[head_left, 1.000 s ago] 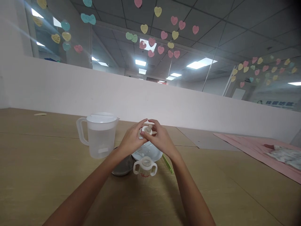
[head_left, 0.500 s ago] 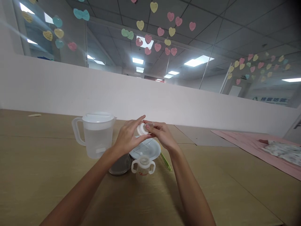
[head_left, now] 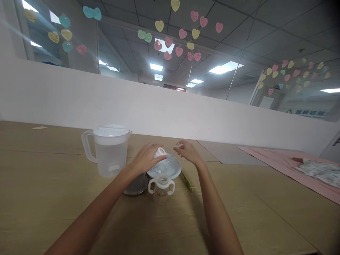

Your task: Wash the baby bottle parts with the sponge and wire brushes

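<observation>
My left hand [head_left: 147, 157] is closed on a white bottle collar [head_left: 160, 152], held low over a white bowl [head_left: 175, 170]. To its right, my right hand [head_left: 187, 151] pinches a small pale piece [head_left: 177, 145], which looks like the clear bottle teat, between thumb and fingers. The two pieces are apart. In front of the bowl a baby bottle [head_left: 161, 191] with two white handles stands upright, its mouth uncovered. Some clear and white parts lie inside the bowl, partly hidden by my left hand.
A lidded clear pitcher [head_left: 111, 156] of water stands on the left. Beside the bottle lies a dark round lid or dish [head_left: 136, 186], partly behind my left forearm. A green-handled tool [head_left: 187, 181] rests right of the bowl. Far right is a pink cloth [head_left: 268, 161].
The collar and the clear piece, together before, are now separated. My right hand has moved right with the small piece; my left hand has lowered slightly with the collar.
</observation>
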Demonstrator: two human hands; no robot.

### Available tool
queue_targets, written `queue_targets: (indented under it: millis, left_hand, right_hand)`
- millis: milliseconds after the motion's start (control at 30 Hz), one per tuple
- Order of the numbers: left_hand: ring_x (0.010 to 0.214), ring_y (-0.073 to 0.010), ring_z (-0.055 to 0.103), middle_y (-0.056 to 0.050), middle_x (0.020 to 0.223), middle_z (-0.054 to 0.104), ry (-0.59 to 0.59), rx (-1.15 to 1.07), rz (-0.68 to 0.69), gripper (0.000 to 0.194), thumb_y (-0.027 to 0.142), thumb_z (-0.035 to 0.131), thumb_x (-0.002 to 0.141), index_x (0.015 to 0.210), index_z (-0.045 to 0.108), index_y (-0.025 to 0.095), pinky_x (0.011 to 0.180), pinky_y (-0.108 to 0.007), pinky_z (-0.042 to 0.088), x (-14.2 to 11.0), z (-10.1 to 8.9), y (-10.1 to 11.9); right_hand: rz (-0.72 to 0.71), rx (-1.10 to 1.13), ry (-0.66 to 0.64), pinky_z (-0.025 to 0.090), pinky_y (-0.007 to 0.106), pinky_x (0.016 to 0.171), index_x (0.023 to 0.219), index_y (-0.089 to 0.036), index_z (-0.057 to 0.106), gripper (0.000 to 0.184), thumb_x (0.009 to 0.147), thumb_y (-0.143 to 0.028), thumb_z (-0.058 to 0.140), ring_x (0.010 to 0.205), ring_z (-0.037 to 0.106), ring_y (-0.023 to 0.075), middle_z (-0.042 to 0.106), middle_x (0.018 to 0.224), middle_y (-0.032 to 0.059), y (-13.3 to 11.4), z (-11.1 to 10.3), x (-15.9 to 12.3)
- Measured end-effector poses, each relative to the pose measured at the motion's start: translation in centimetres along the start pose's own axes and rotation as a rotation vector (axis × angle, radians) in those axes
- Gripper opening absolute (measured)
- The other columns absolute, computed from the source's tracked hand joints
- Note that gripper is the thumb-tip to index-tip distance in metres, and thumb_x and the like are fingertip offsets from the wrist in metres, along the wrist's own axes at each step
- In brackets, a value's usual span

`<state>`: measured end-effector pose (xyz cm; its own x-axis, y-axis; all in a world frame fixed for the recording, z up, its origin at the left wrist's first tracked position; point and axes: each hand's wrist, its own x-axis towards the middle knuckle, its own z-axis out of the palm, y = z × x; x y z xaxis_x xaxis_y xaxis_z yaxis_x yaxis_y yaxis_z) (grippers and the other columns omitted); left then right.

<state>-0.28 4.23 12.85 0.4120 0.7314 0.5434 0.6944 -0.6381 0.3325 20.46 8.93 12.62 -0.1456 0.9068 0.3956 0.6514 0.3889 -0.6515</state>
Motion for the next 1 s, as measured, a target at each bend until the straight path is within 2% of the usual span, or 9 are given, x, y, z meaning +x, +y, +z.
queue_targets:
  millis: [133, 233, 367, 500, 600, 700, 800, 900, 1000]
  left_hand:
    - [0.096, -0.0267, 0.053, -0.013, 0.097, 0.062, -0.17, 0.217, -0.013, 0.046, 0.054, 0.046, 0.077, 0.094, 0.063, 0.014, 0.086, -0.037, 0.036, -0.1, 3.1, -2.9]
    - [0.096, -0.0271, 0.052, -0.012, 0.093, 0.062, -0.229, 0.259, -0.051, 0.046, 0.057, 0.046, 0.075, 0.084, 0.066, 0.017, 0.085, -0.035, 0.036, -0.4, 4.4, -4.1]
    - [0.1, -0.0271, 0.05, -0.01, 0.097, 0.063, -0.331, 0.272, -0.126, 0.038, 0.048, 0.051, 0.072, 0.093, 0.065, 0.02, 0.088, -0.036, 0.034, -0.7, 5.2, -4.8]
    - [0.104, -0.0273, 0.049, -0.009, 0.097, 0.065, -0.394, 0.25, -0.126, 0.031, 0.032, 0.045, 0.075, 0.098, 0.064, 0.022, 0.092, -0.043, 0.03, -1.0, 6.0, -5.1]
    - [0.107, -0.0273, 0.049, -0.01, 0.101, 0.064, -0.414, 0.233, -0.122, 0.031, 0.029, 0.044, 0.075, 0.098, 0.064, 0.022, 0.094, -0.045, 0.029, -0.8, 5.6, -4.9]
    - [0.108, -0.0252, 0.049, -0.007, 0.112, 0.06, -0.361, 0.194, -0.126, 0.037, 0.032, 0.051, 0.072, 0.106, 0.06, 0.022, 0.096, -0.04, 0.029, -0.1, 2.5, -4.5]
    - [0.105, -0.0212, 0.051, -0.005, 0.113, 0.06, -0.012, -0.007, -0.198, 0.039, 0.041, 0.045, 0.077, 0.107, 0.058, 0.02, 0.094, -0.033, 0.035, 0.0, -3.2, -4.2]
    - [0.098, -0.0192, 0.054, -0.003, 0.107, 0.062, 0.321, -0.089, -0.304, 0.041, 0.046, 0.041, 0.079, 0.105, 0.057, 0.018, 0.088, -0.029, 0.04, -1.1, -8.8, -4.2]
    - [0.089, -0.0175, 0.055, -0.001, 0.1, 0.062, 0.423, 0.076, -0.421, 0.039, 0.047, 0.043, 0.078, 0.101, 0.059, 0.019, 0.086, -0.03, 0.041, -2.7, -12.1, -4.8]
  right_hand:
    - [0.084, -0.47, -0.182, 0.04, 0.023, 0.061, 0.083, -0.013, 0.061, 0.019, 0.068, -0.025, 0.063, 0.075, 0.058, 0.0163, 0.065, 0.084, 0.0078, 2.7, 2.3, 1.1]
    - [0.087, -0.516, -0.27, 0.04, 0.023, 0.062, 0.074, -0.015, 0.064, 0.018, 0.058, -0.02, 0.071, 0.078, 0.058, 0.0184, 0.065, 0.084, 0.0075, 3.6, 3.8, 1.6]
    - [0.104, -0.554, -0.347, 0.041, 0.024, 0.065, 0.067, -0.016, 0.066, 0.019, 0.05, -0.017, 0.075, 0.079, 0.059, 0.0206, 0.065, 0.082, 0.0068, 4.3, 5.1, 1.6]
    - [0.141, -0.584, -0.318, 0.042, 0.032, 0.071, 0.074, -0.016, 0.069, 0.028, 0.048, -0.022, 0.077, 0.094, 0.054, 0.0283, 0.06, 0.101, 0.0132, 4.5, 5.9, 1.5]
    - [0.136, -0.572, -0.278, 0.041, 0.033, 0.075, 0.078, -0.016, 0.069, 0.031, 0.05, -0.025, 0.076, 0.096, 0.053, 0.0279, 0.059, 0.104, 0.0132, 4.2, 5.6, 1.5]
    - [0.106, -0.529, -0.246, 0.041, 0.027, 0.07, 0.078, -0.015, 0.068, 0.019, 0.063, -0.027, 0.066, 0.083, 0.058, 0.0204, 0.065, 0.088, 0.0081, 3.6, 4.1, 1.6]
    - [0.055, -0.43, -0.165, 0.04, 0.022, 0.062, 0.075, -0.014, 0.068, 0.024, 0.076, -0.028, 0.048, 0.071, 0.058, 0.0149, 0.065, 0.075, 0.0042, 3.0, 1.8, 1.5]
    - [0.016, -0.186, 0.057, 0.04, 0.022, 0.059, 0.075, -0.012, 0.067, 0.03, 0.077, -0.028, 0.042, 0.063, 0.057, 0.0139, 0.064, 0.065, 0.0034, 2.9, -1.0, 1.2]
    - [0.046, -0.038, 0.279, 0.04, 0.024, 0.061, 0.09, -0.011, 0.066, 0.034, 0.076, -0.03, 0.041, 0.061, 0.057, 0.0149, 0.061, 0.057, 0.0024, 3.7, -3.8, 0.5]
